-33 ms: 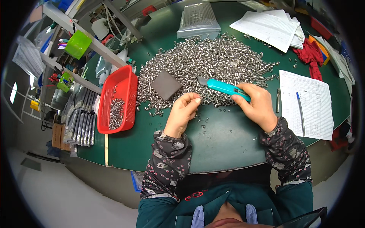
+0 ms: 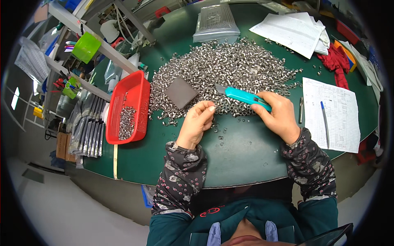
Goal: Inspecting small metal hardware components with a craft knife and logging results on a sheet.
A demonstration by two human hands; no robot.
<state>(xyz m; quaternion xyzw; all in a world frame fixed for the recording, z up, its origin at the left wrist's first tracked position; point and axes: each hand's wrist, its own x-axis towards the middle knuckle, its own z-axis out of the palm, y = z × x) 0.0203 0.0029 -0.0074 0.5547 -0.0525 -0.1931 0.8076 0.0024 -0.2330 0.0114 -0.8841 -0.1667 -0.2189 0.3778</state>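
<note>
Currently, right hand (image 2: 282, 117) clamped around teal utility knife (image 2: 243, 96), blade (image 2: 220, 88) pointing left over small metal rings (image 2: 234, 61), heaped on green counter (image 2: 246, 164). Left hand (image 2: 194, 125): thumb and fingertips pinched together at heap's near edge; cannot tell whether ring sits between. Dark square slab (image 2: 181, 93) on heap, left of blade. Red plastic basket (image 2: 143, 110) farther left, metal pieces (image 2: 127, 123) inside.

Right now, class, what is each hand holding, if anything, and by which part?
The right hand grips the knife by its handle, at the rear. The left hand is pinched; whether it holds anything cannot be told.
</note>
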